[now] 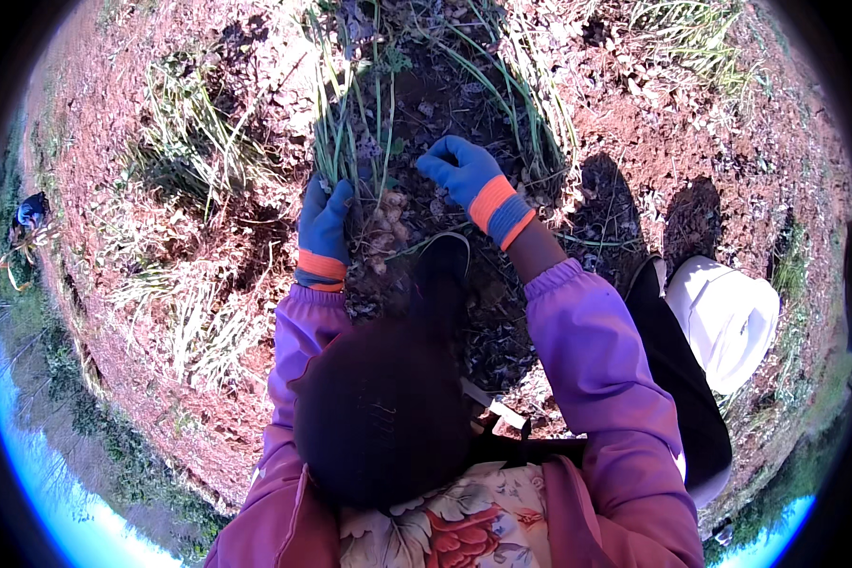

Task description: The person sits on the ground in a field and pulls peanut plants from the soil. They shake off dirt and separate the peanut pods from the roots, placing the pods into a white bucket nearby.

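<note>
Both of my hands wear blue gloves with orange cuffs. My left hand (326, 225) is closed around the lower end of a bundle of long green plant stems (339, 133). Beside it hangs a cluster of pale brown, lumpy pods that look like peanuts (384, 229). Over to the right, my right hand (464, 175) is raised above the dark soil with its fingers curled and pinched together; whatever they hold, if anything, is too small to tell. A second heap of green stems (540, 123) lies just beyond it, apart from the fingers.
Piles of pulled plants (199, 142) and drier stalks (199, 317) lie on the reddish soil at left. A dark shoe (442, 260) stands between my arms. To the right is a white sack or bucket (726, 322). Someone in blue (33, 210) is at the far left.
</note>
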### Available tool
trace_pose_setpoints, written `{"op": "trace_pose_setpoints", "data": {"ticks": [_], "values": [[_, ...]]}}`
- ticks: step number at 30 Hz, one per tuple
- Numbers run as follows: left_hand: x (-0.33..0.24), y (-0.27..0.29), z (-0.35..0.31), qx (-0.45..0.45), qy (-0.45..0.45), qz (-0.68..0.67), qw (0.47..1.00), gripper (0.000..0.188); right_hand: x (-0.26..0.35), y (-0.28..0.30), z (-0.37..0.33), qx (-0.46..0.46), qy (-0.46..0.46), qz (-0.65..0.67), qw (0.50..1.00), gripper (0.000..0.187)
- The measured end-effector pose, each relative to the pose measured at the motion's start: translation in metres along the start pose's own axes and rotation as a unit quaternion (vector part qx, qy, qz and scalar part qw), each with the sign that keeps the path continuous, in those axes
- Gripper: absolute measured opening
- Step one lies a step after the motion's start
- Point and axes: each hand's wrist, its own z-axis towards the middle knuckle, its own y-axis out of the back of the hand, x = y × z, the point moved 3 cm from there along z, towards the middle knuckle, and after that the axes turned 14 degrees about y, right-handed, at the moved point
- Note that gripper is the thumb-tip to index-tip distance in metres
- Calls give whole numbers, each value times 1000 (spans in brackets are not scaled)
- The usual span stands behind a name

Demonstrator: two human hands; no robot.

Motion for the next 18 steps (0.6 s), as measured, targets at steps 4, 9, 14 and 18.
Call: {"op": "trace_pose_setpoints", "data": {"ticks": [4, 9, 14, 18], "values": [[-23, -30, -28, 53, -94, 64, 992, 34, 48, -19, -24, -5, 10, 83, 997, 20], [-52, -47, -59, 118, -165, 146, 968, 63, 100, -26, -42, -78, 181, -83, 977, 20], [-77, -67, -83, 108, -220, 297, 923, 91, 145, -16, -70, -66, 196, -102, 973, 23], [-105, -90, -104, 217, -203, 317, 901, 91, 157, 5, -81, -46, 206, -75, 975, 21]]}}
